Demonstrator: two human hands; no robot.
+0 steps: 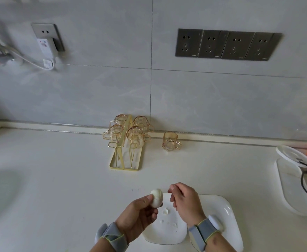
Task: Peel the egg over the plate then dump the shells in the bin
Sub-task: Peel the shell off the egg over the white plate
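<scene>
My left hand (140, 211) grips a white egg (156, 197), partly peeled, over the left edge of a white square plate (227, 206) near the counter's front edge. My right hand (184, 199) hovers just right of the egg over the plate, thumb and fingers pinched together; whether a shell bit sits between them is too small to tell. Several small shell pieces (165, 210) lie on the plate. No bin is in view.
A gold rack (125, 160) of amber glass cups stands by the wall, with one loose amber cup (170, 141) to its right. At the right edge are white dishes (292, 188) and a black cable. A glass object sits at the far left.
</scene>
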